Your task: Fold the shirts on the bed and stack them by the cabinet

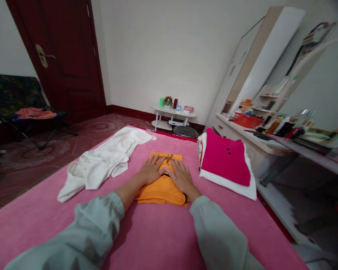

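Observation:
A folded orange garment (160, 189) lies in the middle of the pink bed cover (157, 232). My left hand (151, 168) rests flat on its upper left part, fingers stretched out. My right hand (180, 176) lies flat beside it on the upper right part, fingers spread. Both hands press down on the cloth and grip nothing. A crumpled white garment (107, 159) lies to the left of my hands. To the right sits a folded stack with a magenta buttoned top (225, 157) over a white piece (236, 189).
A dresser (250, 138) crowded with bottles and a red basket (247, 120) runs along the bed's right side. A small white shelf table (173, 116) stands against the far wall. A folding chair (22, 108) with orange cloth stands left, near a dark red door (64, 56).

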### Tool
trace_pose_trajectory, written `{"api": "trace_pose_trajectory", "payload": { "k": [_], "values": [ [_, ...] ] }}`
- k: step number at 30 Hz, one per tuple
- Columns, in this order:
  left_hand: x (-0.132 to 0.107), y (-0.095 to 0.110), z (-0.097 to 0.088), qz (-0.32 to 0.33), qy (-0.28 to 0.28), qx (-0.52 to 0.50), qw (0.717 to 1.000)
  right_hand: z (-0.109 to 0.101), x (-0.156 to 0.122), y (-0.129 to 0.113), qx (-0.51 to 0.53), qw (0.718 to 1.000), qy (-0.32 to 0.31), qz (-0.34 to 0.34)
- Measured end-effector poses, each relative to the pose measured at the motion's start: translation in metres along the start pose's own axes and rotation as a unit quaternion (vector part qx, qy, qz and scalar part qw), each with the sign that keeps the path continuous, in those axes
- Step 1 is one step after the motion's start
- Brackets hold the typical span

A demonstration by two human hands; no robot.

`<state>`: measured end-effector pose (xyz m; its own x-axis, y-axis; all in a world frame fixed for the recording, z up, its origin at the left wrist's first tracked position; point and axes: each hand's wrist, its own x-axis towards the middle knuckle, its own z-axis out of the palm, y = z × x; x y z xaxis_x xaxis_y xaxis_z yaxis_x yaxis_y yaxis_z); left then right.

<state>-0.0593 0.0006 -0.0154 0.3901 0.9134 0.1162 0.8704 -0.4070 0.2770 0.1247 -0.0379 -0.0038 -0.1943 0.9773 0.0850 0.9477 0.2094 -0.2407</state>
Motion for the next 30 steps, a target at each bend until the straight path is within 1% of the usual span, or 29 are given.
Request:
{"api": "trace_pose_trajectory", "payload": {
  "k": [3,7,10,13,17,20,22,24,27,30],
  "values": [
    [-0.036,-0.005,-0.008,0.026,-0.001,0.001,1.0,-0.004,-0.015,-0.001,0.003,1.0,-0.018,-0.011],
    [-0.076,-0.007,-0.017,0.045,0.0,0.003,0.999,-0.01,-0.047,-0.003,0.006,0.998,-0.042,-0.041],
    [-0.095,-0.007,-0.019,0.05,-0.007,0.008,0.999,-0.011,-0.075,-0.005,0.001,0.998,-0.042,-0.048],
    [-0.111,-0.004,-0.021,0.064,-0.009,0.016,0.998,-0.009,-0.098,-0.008,0.0,0.998,-0.02,-0.063],
    [-0.129,0.007,-0.024,0.085,-0.009,0.03,0.996,-0.007,-0.115,-0.013,0.014,0.997,0.022,-0.075],
    [-0.137,0.017,-0.025,0.078,0.025,0.039,0.996,-0.008,-0.118,-0.017,0.037,0.993,0.061,-0.092],
    [-0.136,0.021,-0.028,0.076,0.045,0.049,0.995,-0.009,-0.118,-0.019,0.057,0.989,0.08,-0.108],
    [-0.132,0.023,-0.032,0.084,0.041,0.064,0.994,-0.01,-0.118,-0.02,0.077,0.986,0.091,-0.117],
    [-0.12,0.02,-0.04,0.112,0.019,0.071,0.991,-0.009,-0.118,-0.019,0.099,0.984,0.097,-0.116],
    [-0.11,0.019,-0.051,0.14,0.035,0.059,0.988,-0.009,-0.117,-0.016,0.104,0.983,0.106,-0.108]
  ]
}}
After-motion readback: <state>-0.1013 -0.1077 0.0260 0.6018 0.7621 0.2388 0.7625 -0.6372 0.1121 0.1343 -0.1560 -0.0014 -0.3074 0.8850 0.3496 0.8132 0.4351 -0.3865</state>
